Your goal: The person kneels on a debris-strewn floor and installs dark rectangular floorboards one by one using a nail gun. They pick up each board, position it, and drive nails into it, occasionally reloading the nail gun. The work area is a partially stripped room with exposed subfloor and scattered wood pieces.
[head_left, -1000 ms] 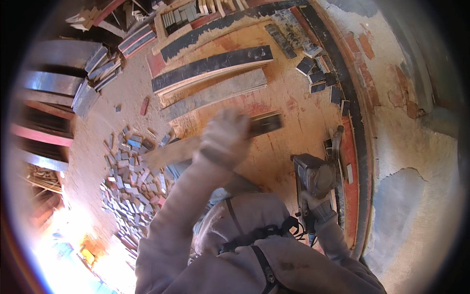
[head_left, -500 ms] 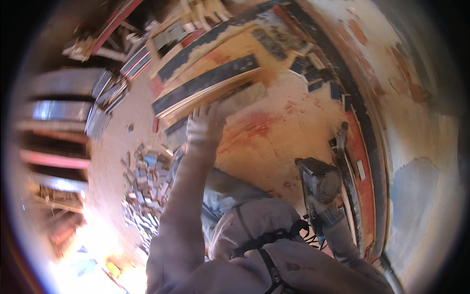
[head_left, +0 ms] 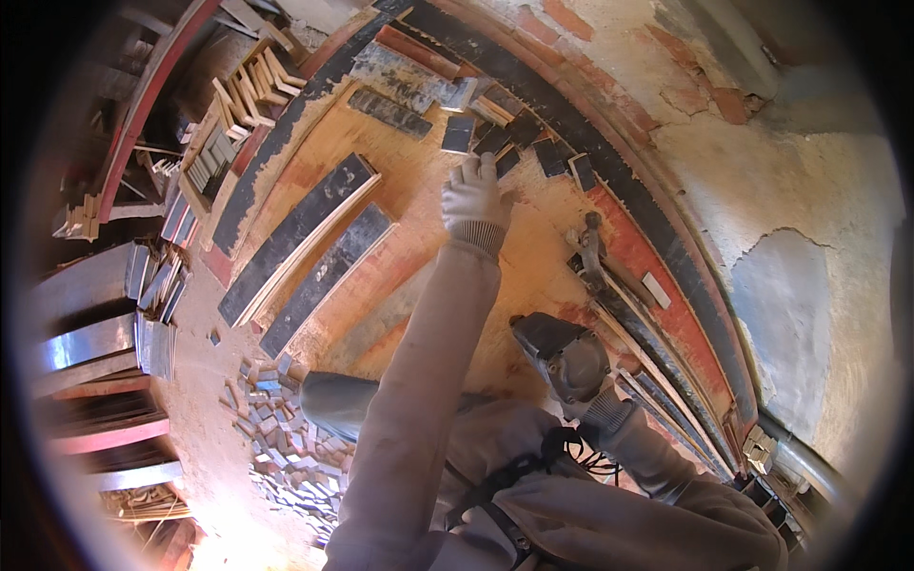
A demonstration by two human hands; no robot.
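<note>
My left hand [head_left: 473,202], in a pale glove, reaches out over the worktable [head_left: 419,276], beside several small dark wood blocks [head_left: 494,140]. Its fingers are curled; what lies under them is hidden. Low on the right, my gloved right hand [head_left: 602,400] is closed on a black power tool [head_left: 562,352]. On the table left of my left arm lies a stack of dark-faced planks [head_left: 300,238], with a single dark-faced plank [head_left: 328,278] alongside, a gap between them.
Small offcuts [head_left: 295,438] are heaped on the floor at the left. Stacked boards [head_left: 90,343] line the left side. A hammer [head_left: 592,249] and long strips [head_left: 657,371] lie near the plastered wall [head_left: 800,219]. Dark pieces [head_left: 388,112] lie farther back.
My left hand has left the planks and moved right to the small blocks. The single plank now lies apart from the stack. The view has turned; my right hand still holds the tool.
</note>
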